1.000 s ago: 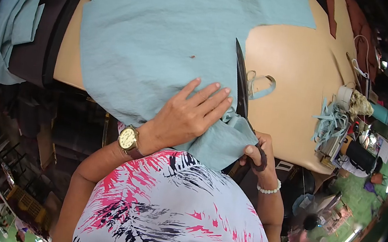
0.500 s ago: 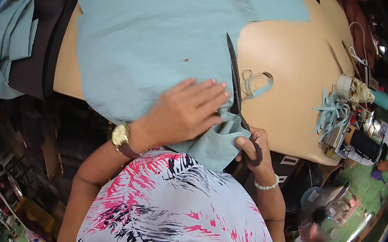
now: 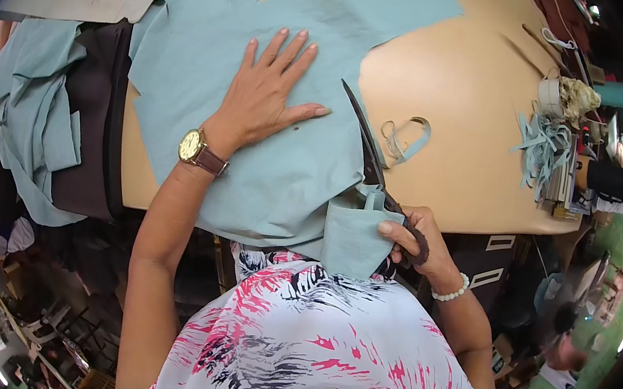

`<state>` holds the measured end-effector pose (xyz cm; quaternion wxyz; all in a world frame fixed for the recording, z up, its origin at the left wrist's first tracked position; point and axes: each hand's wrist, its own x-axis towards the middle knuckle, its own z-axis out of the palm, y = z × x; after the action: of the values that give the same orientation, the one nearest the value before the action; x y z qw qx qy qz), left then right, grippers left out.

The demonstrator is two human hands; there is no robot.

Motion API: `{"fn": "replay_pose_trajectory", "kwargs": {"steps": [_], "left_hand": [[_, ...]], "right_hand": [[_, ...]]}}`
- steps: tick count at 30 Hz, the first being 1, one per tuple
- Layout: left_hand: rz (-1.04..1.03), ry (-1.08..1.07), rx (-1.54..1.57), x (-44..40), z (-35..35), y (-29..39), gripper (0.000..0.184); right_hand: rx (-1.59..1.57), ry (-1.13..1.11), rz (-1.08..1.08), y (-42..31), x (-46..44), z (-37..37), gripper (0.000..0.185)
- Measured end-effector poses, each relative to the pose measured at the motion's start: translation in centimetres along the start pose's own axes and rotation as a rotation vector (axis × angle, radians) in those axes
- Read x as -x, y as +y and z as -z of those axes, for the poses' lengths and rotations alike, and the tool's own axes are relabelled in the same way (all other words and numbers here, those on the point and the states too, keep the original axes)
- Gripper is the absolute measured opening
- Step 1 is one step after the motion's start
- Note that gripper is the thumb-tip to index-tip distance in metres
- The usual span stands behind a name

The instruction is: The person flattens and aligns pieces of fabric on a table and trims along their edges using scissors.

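Left hand [image 3: 271,94] lies flat with spread fingers on the blue-green cloth [image 3: 261,166], which covers much of the desk [image 3: 468,166] and hangs over its near edge. Right hand [image 3: 421,234] grips the handles of dark scissors [image 3: 373,163], their blades along the cloth's right edge. Just beside them lies a curled strip [image 3: 418,145]. Toward the right are a heap of scraps [image 3: 544,144] and a teal bottle-shaped container [image 3: 618,95]; its contents cannot be seen.

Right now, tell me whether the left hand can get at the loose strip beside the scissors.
Probably yes, but only over or around the scissors, which lie between the left hand and the loose strip.
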<state>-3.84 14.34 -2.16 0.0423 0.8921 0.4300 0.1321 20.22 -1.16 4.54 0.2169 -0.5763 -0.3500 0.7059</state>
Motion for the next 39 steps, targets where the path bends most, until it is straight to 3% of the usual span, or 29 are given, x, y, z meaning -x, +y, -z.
{"fn": "replay_pose_trajectory", "kwargs": {"steps": [30,39], "left_hand": [[0.034,0.069,-0.021,0.2,-0.3,0.8,0.083],[0.098,0.026,0.018,0.5,-0.1,1.7,0.080]], "right_hand": [[-0.134,0.052,0.003,-0.8,-1.5,-2.1,0.035],[-0.202,0.041,0.054,0.1,-1.3,-3.0,0.029]]}}
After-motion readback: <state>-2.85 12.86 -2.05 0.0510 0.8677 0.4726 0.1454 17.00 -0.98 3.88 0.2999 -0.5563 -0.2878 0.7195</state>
